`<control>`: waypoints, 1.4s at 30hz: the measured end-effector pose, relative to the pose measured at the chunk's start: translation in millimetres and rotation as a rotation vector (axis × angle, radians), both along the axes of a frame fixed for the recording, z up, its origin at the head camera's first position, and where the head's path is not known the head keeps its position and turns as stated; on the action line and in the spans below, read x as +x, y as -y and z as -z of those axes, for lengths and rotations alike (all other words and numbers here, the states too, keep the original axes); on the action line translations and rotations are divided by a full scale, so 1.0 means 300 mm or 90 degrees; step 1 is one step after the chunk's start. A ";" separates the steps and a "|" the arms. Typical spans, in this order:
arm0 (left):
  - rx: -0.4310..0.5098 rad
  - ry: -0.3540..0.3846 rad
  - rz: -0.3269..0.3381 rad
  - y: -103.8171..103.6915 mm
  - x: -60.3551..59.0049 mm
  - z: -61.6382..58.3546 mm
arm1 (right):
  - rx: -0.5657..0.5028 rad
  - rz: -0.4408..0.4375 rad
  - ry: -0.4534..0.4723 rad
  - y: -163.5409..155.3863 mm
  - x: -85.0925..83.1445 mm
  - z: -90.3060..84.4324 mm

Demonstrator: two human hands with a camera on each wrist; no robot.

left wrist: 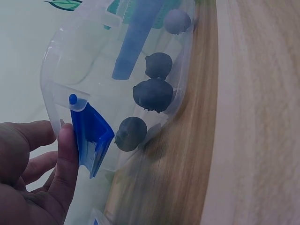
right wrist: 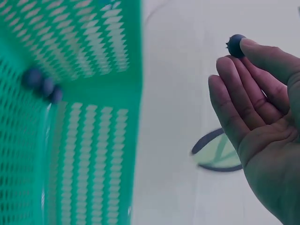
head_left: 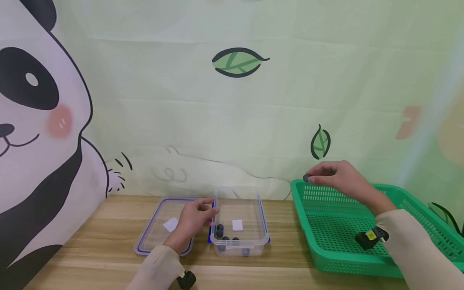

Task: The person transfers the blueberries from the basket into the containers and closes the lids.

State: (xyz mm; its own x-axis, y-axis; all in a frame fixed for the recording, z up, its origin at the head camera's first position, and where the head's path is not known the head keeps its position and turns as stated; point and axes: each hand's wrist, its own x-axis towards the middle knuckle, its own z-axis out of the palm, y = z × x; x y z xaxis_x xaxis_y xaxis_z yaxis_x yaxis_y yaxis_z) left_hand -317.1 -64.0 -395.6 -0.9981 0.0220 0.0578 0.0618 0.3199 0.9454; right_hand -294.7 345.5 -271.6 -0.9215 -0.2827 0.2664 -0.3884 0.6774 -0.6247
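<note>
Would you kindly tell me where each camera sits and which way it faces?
Head: on the head, facing forward and down at a clear rectangular plastic box and a green perforated plastic basket; both sleeved arms, left hand and right hand show.
Left wrist: on that wrist, facing the box and its blue plastic latch; part of the left hand shows.
Right wrist: on that wrist, facing the basket and pale printed backdrop; the right hand shows, pinching a dark-blue round blueberry.
Shared: head and right wrist both show the basket and pinched blueberry.
</note>
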 end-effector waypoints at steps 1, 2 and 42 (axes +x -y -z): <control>0.002 0.003 -0.001 -0.001 -0.001 0.001 | -0.012 -0.001 -0.001 0.008 0.005 -0.007; 0.001 0.002 0.001 -0.002 0.000 0.000 | -0.023 0.002 0.000 0.017 0.011 -0.015; 0.002 0.002 0.005 -0.001 0.003 -0.002 | -0.263 -0.064 -0.023 0.508 0.132 0.139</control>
